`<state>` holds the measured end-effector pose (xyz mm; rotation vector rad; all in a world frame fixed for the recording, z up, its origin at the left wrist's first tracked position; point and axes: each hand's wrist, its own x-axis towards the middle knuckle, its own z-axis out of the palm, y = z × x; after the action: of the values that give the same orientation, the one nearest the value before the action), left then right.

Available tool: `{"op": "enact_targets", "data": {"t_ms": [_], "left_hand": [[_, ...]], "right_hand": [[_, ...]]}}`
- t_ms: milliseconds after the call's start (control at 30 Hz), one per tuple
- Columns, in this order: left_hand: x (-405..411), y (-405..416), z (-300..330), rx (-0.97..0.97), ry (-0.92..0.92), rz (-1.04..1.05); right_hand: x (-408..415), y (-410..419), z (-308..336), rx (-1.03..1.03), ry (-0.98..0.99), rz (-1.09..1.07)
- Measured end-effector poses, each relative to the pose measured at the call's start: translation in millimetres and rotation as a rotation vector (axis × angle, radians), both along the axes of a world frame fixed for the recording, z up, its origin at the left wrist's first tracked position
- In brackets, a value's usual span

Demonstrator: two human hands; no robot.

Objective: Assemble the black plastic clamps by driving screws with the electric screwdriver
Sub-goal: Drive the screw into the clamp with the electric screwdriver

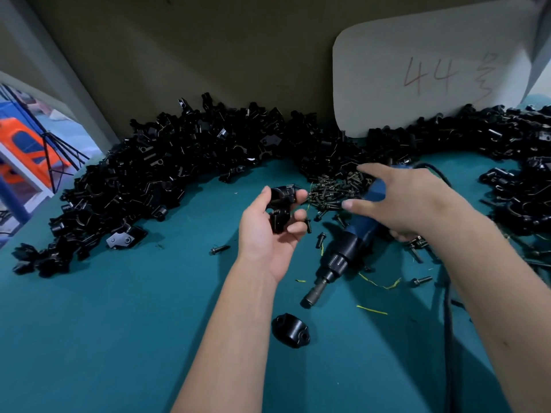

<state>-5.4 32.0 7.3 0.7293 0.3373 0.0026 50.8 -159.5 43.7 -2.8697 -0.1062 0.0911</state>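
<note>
My left hand grips a black plastic clamp between thumb and fingers, held above the green table. My right hand holds the blue and black electric screwdriver with its lower fingers curled under the body. Its thumb and index finger stretch out straight over a heap of small dark screws. The screwdriver's bit end points toward me and lies low over the table. A single black clamp half lies on the table in front of the bit.
A large bank of black clamp parts curves along the back wall and round to the right. Loose screws and yellow scraps dot the green table. A white card marked 44 leans on the wall. The tool's cord runs down the right.
</note>
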Motion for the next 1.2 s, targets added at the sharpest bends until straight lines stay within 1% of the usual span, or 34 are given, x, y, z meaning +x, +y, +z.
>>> {"op": "enact_targets", "data": {"t_ms": [67,167,233,367,467,533,600,700,800,900,967,1000,1200], "left_hand": [[1,1,0,0.015,-0.006,0.008],[1,1,-2,0.081,-0.007,0.021],[2,2,-3,0.13,-0.011,0.016],[2,4,-4,0.172,-0.006,-0.048],[1,5,-4,0.155,-0.003,-0.093],[0,6,-2,0.098,-0.02,-0.127],[-2,8,-2,0.016,-0.045,-0.171],[-5,11,0,-0.073,-0.072,-0.253],[-5,13,0,-0.109,-0.086,-0.308],[-4,13,1,-0.115,-0.102,-0.363],[-4,14,0,-0.101,-0.108,-0.389],[-4,14,0,-0.1,-0.112,-0.399],[-1,14,-2,-0.094,-0.131,-0.427]], "right_hand": [[1,4,-3,0.171,0.04,-0.02],[4,4,-5,0.29,0.044,-0.036],[4,2,-6,0.425,0.047,-0.026],[10,-7,-10,0.833,-0.019,0.081],[13,-7,-11,1.096,-0.042,0.146],[17,-6,-10,1.336,-0.014,0.101],[16,-3,-4,1.555,0.029,-0.016],[9,2,2,1.82,0.118,-0.196],[4,5,3,2.103,0.244,-0.25],[3,12,8,2.257,0.263,-0.308],[1,16,10,2.363,0.266,-0.278],[0,16,10,2.356,0.244,-0.258],[-4,14,9,2.133,0.038,-0.157]]}}
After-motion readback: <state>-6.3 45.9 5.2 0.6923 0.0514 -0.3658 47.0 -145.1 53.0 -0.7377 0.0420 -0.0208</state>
